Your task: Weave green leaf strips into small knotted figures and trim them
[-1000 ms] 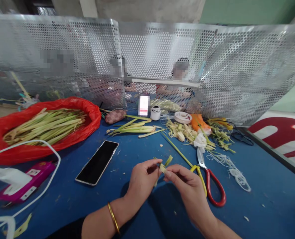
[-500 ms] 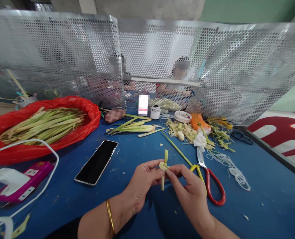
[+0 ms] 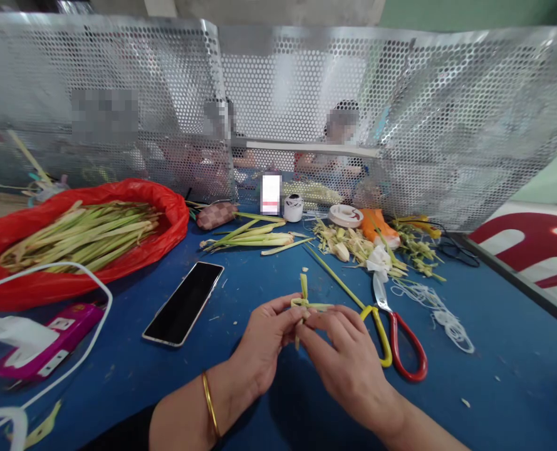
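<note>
A folded strip of pale green plant leaf (image 3: 304, 287) is between my two hands above the blue table. My left hand (image 3: 269, 335) pinches it from the left, thumb and forefinger closed at the fold. From the right, my right hand (image 3: 346, 357) grips the strip close to the left fingertips. One end of the strip points up, a thin loop shows at the middle, and a length runs out over the right fingers. The fingertips partly hide the fold. Just right of my right hand lie scissors with a red handle (image 3: 419, 360), a yellow loop (image 3: 380, 338) beside it.
A red plastic bag (image 3: 175, 219) of long leaves stands left, near a phone (image 3: 184, 304) and purple power strip (image 3: 69, 335). Farther back are loose stalks (image 3: 254, 240), a tape roll (image 3: 345, 215) and leaf scraps (image 3: 348, 244). White string (image 3: 447, 322) lies right. Perforated metal panels (image 3: 297, 81) stand behind.
The right hand has shifted left and turned over the strip, its fingers closer to the left hand. A length of strip now sticks out to the right. The view has tilted slightly.
</note>
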Demonstrator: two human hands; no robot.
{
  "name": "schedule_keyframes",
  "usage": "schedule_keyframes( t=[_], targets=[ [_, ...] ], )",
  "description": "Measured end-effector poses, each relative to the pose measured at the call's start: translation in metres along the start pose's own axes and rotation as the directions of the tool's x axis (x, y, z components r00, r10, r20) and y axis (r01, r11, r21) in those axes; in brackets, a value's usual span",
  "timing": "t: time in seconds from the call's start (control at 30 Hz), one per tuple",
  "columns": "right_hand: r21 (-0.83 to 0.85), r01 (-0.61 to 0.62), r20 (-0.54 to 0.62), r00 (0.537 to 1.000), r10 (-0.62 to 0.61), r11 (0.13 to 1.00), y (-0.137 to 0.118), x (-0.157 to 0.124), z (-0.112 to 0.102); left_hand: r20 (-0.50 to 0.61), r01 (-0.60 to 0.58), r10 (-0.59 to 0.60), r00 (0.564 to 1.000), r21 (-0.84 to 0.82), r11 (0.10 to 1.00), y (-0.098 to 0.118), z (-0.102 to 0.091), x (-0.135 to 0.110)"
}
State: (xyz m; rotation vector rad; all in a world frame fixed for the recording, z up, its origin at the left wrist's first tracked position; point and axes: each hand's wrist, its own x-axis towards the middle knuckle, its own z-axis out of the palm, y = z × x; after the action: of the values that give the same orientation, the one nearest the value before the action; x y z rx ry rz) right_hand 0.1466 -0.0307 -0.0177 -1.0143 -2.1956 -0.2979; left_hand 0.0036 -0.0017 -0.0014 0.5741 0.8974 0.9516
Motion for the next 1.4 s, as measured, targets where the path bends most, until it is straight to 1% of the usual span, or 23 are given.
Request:
schedule_keyframes(
  t=[0.07, 0.2, 0.27, 0.37, 0.47, 0.53, 0.6, 0.63, 0.7, 0.73, 0.77, 0.8, 0.83, 0.87, 0.9, 0.93, 0.97, 1.03, 1.07, 1.1, 1.17, 1.3, 1.4],
  targets=[
    [-0.041, 0.045, 0.009, 0.999, -0.044, 0.998, -0.0004, -0.0009, 0.0004, -0.020, 0.005, -0.005, 1.000, 0.016, 1.000, -0.0004, 0.0006, -0.0008],
    [-0.023, 0.041, -0.014, 0.999, -0.041, 0.999, 0.0005, -0.0017, -0.0004, -0.048, -0.005, 0.008, 0.999, 0.059, 0.998, -0.0018, 0.0017, -0.0010],
    [-0.041, 0.064, 0.014, 0.998, -0.064, 0.997, 0.0013, -0.0013, -0.0010, -0.052, -0.001, 0.004, 0.999, 0.052, 0.999, -0.0016, 0.0019, -0.0005],
    [-0.086, 0.152, 0.088, 0.986, -0.144, 0.985, 0.0016, -0.0008, -0.0013, -0.063, 0.024, -0.022, 0.998, 0.029, 0.999, -0.0004, 0.0026, -0.0004],
    [-0.133, 0.247, 0.153, 0.962, -0.226, 0.960, 0.0007, -0.0008, -0.0010, -0.049, 0.027, -0.026, 0.998, 0.022, 0.999, 0.0003, 0.0035, -0.0010],
    [-0.156, 0.285, 0.184, 0.949, -0.256, 0.946, 0.0001, -0.0009, -0.0006, -0.029, 0.027, -0.026, 0.999, 0.027, 0.999, 0.0000, 0.0037, -0.0013],
    [-0.138, 0.287, 0.184, 0.948, -0.260, 0.948, 0.0002, -0.0007, -0.0001, -0.009, 0.038, -0.038, 0.999, 0.042, 0.998, -0.0011, 0.0033, -0.0011],
    [-0.109, 0.267, 0.158, 0.956, -0.248, 0.957, 0.0005, -0.0004, 0.0000, 0.001, 0.041, -0.041, 0.999, 0.050, 0.998, -0.0017, 0.0030, -0.0009],
    [-0.014, 0.163, 0.069, 0.984, -0.162, 0.987, 0.0015, 0.0007, -0.0002, 0.012, 0.038, -0.039, 0.999, 0.066, 0.997, -0.0029, 0.0022, -0.0005],
    [0.048, 0.080, 0.012, 0.997, -0.080, 0.996, 0.0022, 0.0015, -0.0006, 0.011, 0.032, -0.033, 0.999, 0.076, 0.997, -0.0033, 0.0019, -0.0003],
    [0.116, -0.021, -0.043, 0.999, 0.026, 0.993, 0.0028, 0.0025, -0.0012, 0.006, 0.024, -0.025, 1.000, 0.090, 0.996, -0.0033, 0.0016, -0.0002],
    [0.190, -0.134, -0.082, 0.985, 0.152, 0.973, 0.0035, 0.0035, -0.0018, -0.002, 0.016, -0.016, 1.000, 0.110, 0.994, -0.0030, 0.0014, -0.0002],
    [0.270, -0.247, -0.098, 0.954, 0.282, 0.931, 0.0040, 0.0045, -0.0024, -0.012, 0.009, -0.007, 1.000, 0.134, 0.991, -0.0023, 0.0013, -0.0002],
    [0.350, -0.352, -0.085, 0.911, 0.403, 0.868, 0.0043, 0.0055, -0.0029, -0.021, 0.005, -0.001, 1.000, 0.159, 0.987, -0.0014, 0.0011, -0.0004],
    [0.427, -0.442, -0.044, 0.861, 0.507, 0.788, 0.0045, 0.0063, -0.0033, -0.024, 0.003, 0.001, 1.000, 0.185, 0.983, -0.0003, 0.0010, -0.0006],
    [0.496, -0.518, 0.022, 0.810, 0.586, 0.697, 0.0044, 0.0070, -0.0035, -0.017, 0.006, -0.003, 1.000, 0.212, 0.977, 0.0008, 0.0008, -0.0008],
    [0.551, -0.574, 0.094, 0.764, 0.638, 0.606, 0.0041, 0.0074, -0.0035, -0.003, 0.012, -0.011, 1.000, 0.235, 0.972, 0.0018, 0.0006, -0.0011],
    [0.617, -0.637, 0.207, 0.698, 0.686, 0.462, 0.0033, 0.0076, -0.0031, 0.037, 0.025, -0.036, 0.999, 0.266, 0.964, 0.0033, 0.0000, -0.0015],
    [0.633, -0.652, 0.238, 0.677, 0.696, 0.417, 0.0030, 0.0075, -0.0028, 0.058, 0.028, -0.046, 0.997, 0.273, 0.962, 0.0036, -0.0004, -0.0016],
    [0.642, -0.659, 0.253, 0.664, 0.703, 0.391, 0.0029, 0.0072, -0.0023, 0.075, 0.027, -0.050, 0.996, 0.274, 0.961, 0.0038, -0.0007, -0.0016],
    [0.638, -0.669, 0.254, 0.651, 0.716, 0.382, 0.0030, 0.0064, -0.0012, 0.092, 0.024, -0.050, 0.994, 0.267, 0.963, 0.0038, -0.0010, -0.0014],
    [0.585, -0.693, 0.213, 0.631, 0.746, 0.420, 0.0037, 0.0052, 0.0017, 0.074, 0.012, -0.034, 0.997, 0.278, 0.960, 0.0036, -0.0003, -0.0011],
    [0.576, -0.704, 0.214, 0.621, 0.754, 0.416, 0.0027, 0.0048, 0.0040, 0.078, -0.014, -0.009, 0.997, 0.299, 0.954, 0.0022, 0.0011, -0.0020]
  ],
)
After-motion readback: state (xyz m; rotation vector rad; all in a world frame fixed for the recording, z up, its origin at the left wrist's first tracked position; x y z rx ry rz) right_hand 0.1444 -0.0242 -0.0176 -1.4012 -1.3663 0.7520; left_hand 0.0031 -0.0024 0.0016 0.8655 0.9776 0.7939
